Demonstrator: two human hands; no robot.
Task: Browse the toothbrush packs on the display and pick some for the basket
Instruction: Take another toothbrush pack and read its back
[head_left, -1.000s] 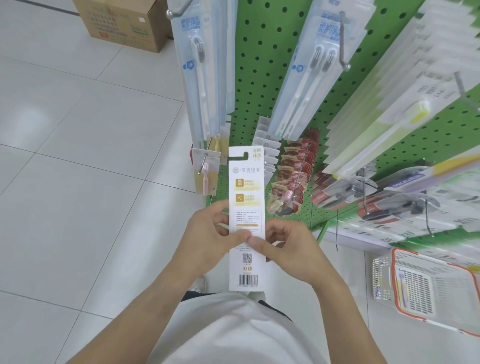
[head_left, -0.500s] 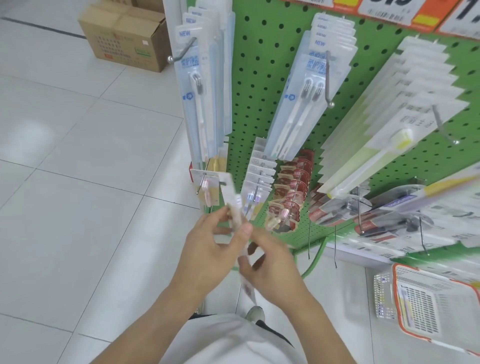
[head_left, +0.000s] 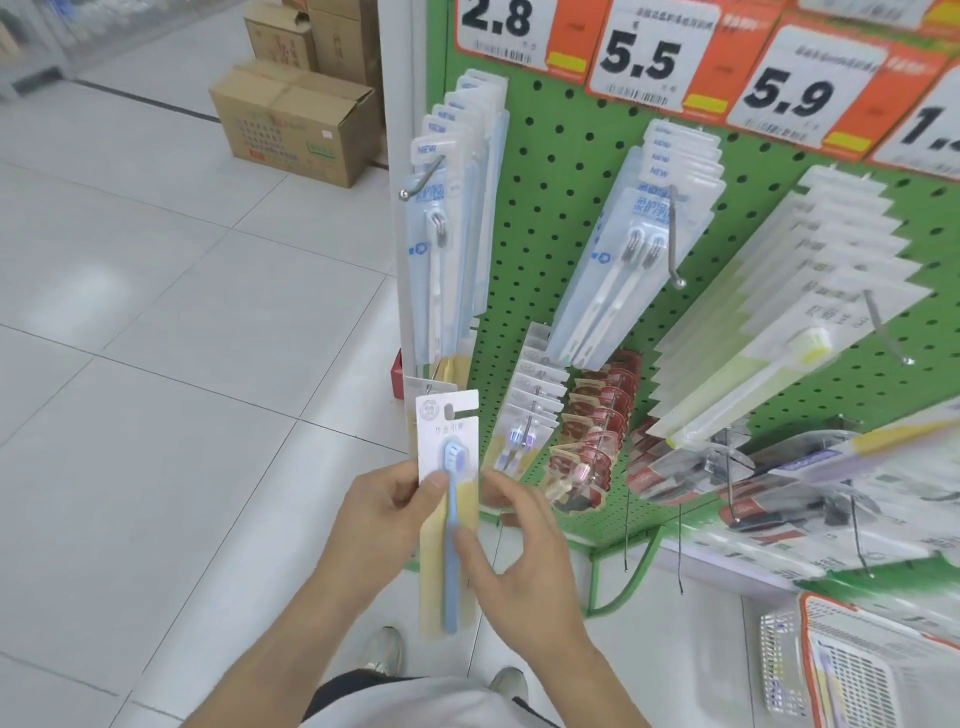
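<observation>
toothbrush pack upright — both hands pinching

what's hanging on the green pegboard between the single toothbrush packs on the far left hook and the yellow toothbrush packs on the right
In the head view, a hook of twin toothbrush packs hangs between the single toothbrush packs and the yellow toothbrush packs.

Toothbrush pack before the pegboard — basket at right.
</observation>
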